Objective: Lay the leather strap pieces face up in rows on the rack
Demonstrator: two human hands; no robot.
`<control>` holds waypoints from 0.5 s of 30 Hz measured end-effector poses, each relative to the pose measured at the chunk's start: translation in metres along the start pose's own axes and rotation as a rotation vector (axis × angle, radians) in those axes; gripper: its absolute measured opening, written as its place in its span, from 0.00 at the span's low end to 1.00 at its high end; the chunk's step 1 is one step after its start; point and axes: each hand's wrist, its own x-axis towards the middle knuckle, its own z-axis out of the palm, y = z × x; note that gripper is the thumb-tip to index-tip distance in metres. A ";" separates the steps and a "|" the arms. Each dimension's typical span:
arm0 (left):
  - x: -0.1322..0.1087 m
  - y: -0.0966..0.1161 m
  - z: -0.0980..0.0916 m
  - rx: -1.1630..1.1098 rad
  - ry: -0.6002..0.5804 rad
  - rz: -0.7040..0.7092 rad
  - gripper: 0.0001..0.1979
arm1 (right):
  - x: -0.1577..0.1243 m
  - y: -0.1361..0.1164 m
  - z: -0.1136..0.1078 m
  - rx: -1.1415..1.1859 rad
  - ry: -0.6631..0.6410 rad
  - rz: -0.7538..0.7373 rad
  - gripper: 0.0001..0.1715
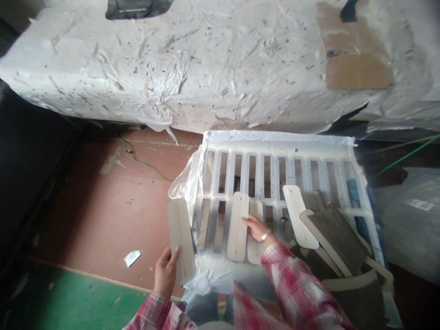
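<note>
My left hand [165, 271] grips the lower end of a long flat grey-white blade-shaped piece [180, 238], held upright at the left edge of a white slatted grid rack [275, 158]. My right hand [256, 227] rests on the rack with its fingers on another such piece [238, 225] lying on the slats. A third piece [255, 217] lies under that hand, and a whiter one [298, 214] lies to the right. Both sleeves are red-and-white plaid.
A stack of dark flat boards [338, 240] leans on the rack's right side. A large bundle wrapped in crumpled white plastic [206, 64] fills the back. Red-brown floor [113, 206] lies to the left, a green mat [68, 298] at bottom left, a paper scrap [132, 258] nearby.
</note>
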 end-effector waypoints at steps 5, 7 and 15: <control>0.001 -0.010 0.002 0.050 -0.017 0.039 0.21 | 0.005 0.005 0.000 -0.416 0.088 0.176 0.19; 0.001 -0.013 0.001 0.092 -0.004 0.072 0.20 | 0.008 0.011 -0.002 -0.485 0.155 0.170 0.18; 0.005 -0.011 0.003 0.125 -0.021 0.104 0.18 | 0.031 0.019 -0.003 -0.727 0.226 0.161 0.18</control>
